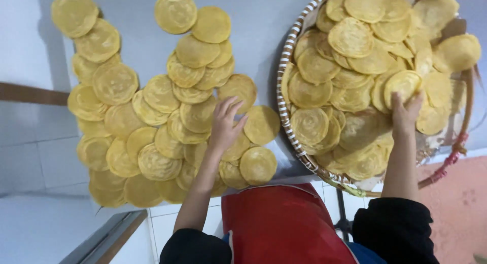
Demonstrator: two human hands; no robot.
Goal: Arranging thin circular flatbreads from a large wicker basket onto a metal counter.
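The left hand (224,123) is resting with fingers spread, palm down, on the overlapping yellow round crackers (152,117) that are lying in rows on the pale grey surface (264,20); it is gripping nothing. The right hand (405,113) is reaching into the woven round tray (285,66), which is sitting just right of the laid-out rows, and is pinching the lower edge of one cracker (403,84) atop the heaped pile (355,66), fingers pressed against it.
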